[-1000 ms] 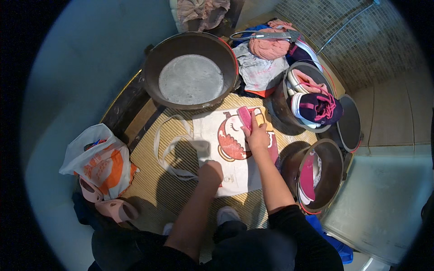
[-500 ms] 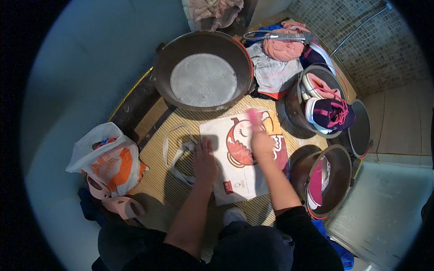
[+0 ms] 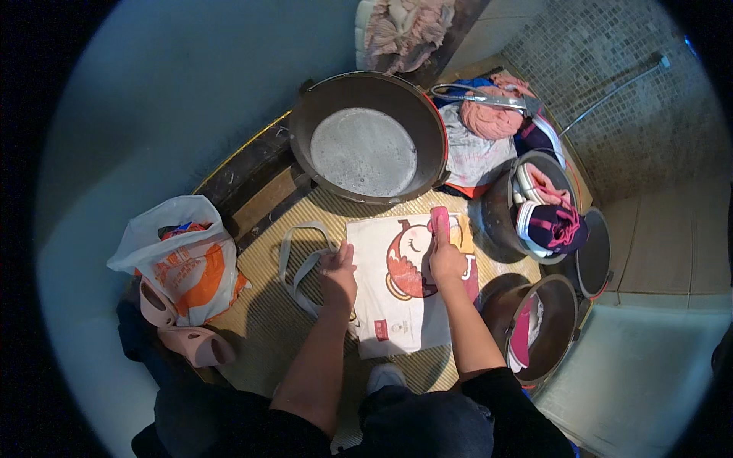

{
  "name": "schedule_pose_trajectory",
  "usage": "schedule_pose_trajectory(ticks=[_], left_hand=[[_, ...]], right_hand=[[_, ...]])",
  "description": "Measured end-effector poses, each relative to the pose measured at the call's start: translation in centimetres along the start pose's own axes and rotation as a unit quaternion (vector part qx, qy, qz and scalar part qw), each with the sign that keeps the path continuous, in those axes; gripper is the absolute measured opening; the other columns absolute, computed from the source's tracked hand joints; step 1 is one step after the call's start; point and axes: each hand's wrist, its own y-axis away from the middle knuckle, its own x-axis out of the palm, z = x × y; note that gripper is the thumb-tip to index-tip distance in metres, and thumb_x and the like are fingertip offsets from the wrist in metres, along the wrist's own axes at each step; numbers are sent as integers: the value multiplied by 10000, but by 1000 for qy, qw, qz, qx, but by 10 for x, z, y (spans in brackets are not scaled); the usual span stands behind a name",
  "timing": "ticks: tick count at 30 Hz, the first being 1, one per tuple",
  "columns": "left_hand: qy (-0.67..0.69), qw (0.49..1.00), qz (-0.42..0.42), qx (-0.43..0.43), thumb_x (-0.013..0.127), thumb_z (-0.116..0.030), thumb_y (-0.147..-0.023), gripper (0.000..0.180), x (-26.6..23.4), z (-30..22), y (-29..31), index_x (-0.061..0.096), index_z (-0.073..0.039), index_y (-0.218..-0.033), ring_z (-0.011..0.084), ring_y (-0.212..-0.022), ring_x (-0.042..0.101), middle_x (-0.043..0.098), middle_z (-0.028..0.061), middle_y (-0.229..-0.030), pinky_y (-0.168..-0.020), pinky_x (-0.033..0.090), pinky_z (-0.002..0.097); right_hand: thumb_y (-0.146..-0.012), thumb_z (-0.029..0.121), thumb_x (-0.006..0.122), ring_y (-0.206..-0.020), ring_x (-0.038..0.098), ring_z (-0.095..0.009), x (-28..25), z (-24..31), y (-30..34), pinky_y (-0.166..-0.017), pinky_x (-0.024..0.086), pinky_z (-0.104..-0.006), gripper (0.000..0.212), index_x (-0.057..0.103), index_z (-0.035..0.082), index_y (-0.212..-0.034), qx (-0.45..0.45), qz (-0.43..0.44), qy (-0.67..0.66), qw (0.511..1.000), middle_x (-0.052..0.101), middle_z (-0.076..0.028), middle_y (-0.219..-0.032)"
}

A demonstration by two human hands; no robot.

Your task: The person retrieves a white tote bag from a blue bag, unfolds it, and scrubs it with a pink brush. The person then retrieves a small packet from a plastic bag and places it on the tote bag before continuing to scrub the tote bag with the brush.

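Note:
A cream canvas tote bag (image 3: 372, 305) printed with a red cartoon figure lies flat on the ribbed mat in front of me. My right hand (image 3: 448, 263) is closed round a pink scrubbing brush (image 3: 440, 219), which rests over the bag's far right part. My left hand (image 3: 337, 278) is at the bag's left edge, its fingers curled on the cloth there where the strap joins. The bag's pale strap (image 3: 285, 256) loops out on the mat left of that hand. The bristles of the brush are hidden.
Beyond the bag stands a wide dark tub (image 3: 305, 160) of soapy water. On the right are a bucket (image 3: 500, 202) holding shoes, another bucket (image 3: 561, 324) with a pink item, and heaped clothes (image 3: 489, 156). A plastic bag (image 3: 191, 267) and pink slippers (image 3: 191, 345) lie left.
My left hand has gone from lying flat on the bag to gripping its left edge. The brush, blurred in motion before, is now still. The whole view has shifted somewhat.

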Motion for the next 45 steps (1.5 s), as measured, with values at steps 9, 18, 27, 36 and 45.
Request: schedule_pose_trajectory(ticks=[9,18,27,36,45], left_hand=[[81,988,-106,-73,536,-69,-885,421,8,-15,2,515,-74,-1306,177,-953,539,568,95,-1118,-772,450,311],[238,938,-164,-191,484,-181,-972,349,-2,-54,5,525,-44,-1290,133,-786,535,546,81,-914,-701,480,250],[389,876,-142,-245,492,-311,-970,414,-12,-68,3,549,52,-1163,130,-768,467,543,77,-926,-696,434,293],[73,986,-148,-28,589,2,-827,546,-3,-39,16,432,-30,-1349,250,-798,566,612,158,-1058,-739,475,324],[-299,954,-22,25,535,5,-781,623,-20,-53,20,440,-144,-1378,239,-1063,476,304,91,-1485,-972,352,351]], right_hand=[[-924,313,413,-783,629,-425,63,74,35,-659,513,-501,451,379,234,-1366,-194,-13,53,980,566,-273,-1033],[-909,241,403,-824,651,-401,30,72,19,-696,505,-513,391,489,178,-1285,-172,-5,15,985,572,-317,-1053],[-889,218,432,-822,653,-373,30,61,-11,-679,520,-485,368,497,160,-1247,-117,26,34,992,620,-238,-950],[-871,280,524,-751,649,-381,4,16,-4,-620,505,-482,666,195,297,-1450,-52,-12,-4,999,626,-207,-951],[-889,219,456,-735,655,-334,46,-28,-2,-577,509,-477,564,272,263,-1420,-59,-9,51,997,616,-199,-900]])
